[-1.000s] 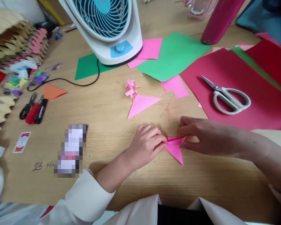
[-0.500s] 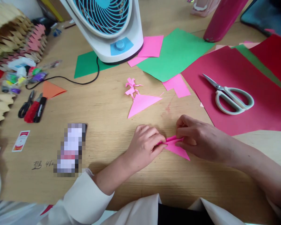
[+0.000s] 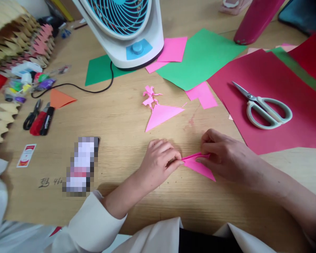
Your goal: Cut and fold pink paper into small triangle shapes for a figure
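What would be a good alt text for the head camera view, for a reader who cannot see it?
On a wooden table, a person's left hand and right hand pinch a folded pink paper triangle. Beyond it lie a paler pink triangle, white scissors on dark red paper, green paper and a white-and-blue desk fan.

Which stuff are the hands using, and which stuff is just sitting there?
In use: pink paper, pinched by left hand and right hand.
Lying about: scissors, fan, green sheet, red sheet, pink triangle, markers.
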The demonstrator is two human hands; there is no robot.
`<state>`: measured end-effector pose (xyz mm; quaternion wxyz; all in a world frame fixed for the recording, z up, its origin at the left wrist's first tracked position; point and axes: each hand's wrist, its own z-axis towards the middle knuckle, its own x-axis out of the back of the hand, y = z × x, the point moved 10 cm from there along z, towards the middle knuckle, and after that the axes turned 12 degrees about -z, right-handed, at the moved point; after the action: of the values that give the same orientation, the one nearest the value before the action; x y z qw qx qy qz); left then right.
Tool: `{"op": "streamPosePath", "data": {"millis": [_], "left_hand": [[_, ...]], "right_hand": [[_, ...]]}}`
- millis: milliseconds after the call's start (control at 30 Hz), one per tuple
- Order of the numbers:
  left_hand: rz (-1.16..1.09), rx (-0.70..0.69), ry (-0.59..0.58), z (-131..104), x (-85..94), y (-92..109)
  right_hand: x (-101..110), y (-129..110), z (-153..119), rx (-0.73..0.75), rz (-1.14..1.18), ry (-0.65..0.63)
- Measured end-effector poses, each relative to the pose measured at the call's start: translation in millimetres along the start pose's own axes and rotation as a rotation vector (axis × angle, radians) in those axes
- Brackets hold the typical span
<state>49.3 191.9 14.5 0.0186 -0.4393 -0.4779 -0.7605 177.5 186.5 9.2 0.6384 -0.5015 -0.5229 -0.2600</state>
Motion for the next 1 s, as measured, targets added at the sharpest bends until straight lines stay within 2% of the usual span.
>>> {"op": "streamPosePath", "data": {"millis": [433,767,1000], "left_hand": [[0.032,0.034,0.021,-3.9,1.0,-1.4],[0.104,0.070,0.065,-4.8,0.4,0.4],[0.129,0.065,0.051,-6.5,-1.5,1.5]], "right_hand": [[-2.9,4.3,1.5,-0.067,-0.015,0.004],[-4.4,2.8,1.8,-0.056,-0.060,0.007],[-4.6,2.1,2.1,-0.041,-0.077,0.008]]}}
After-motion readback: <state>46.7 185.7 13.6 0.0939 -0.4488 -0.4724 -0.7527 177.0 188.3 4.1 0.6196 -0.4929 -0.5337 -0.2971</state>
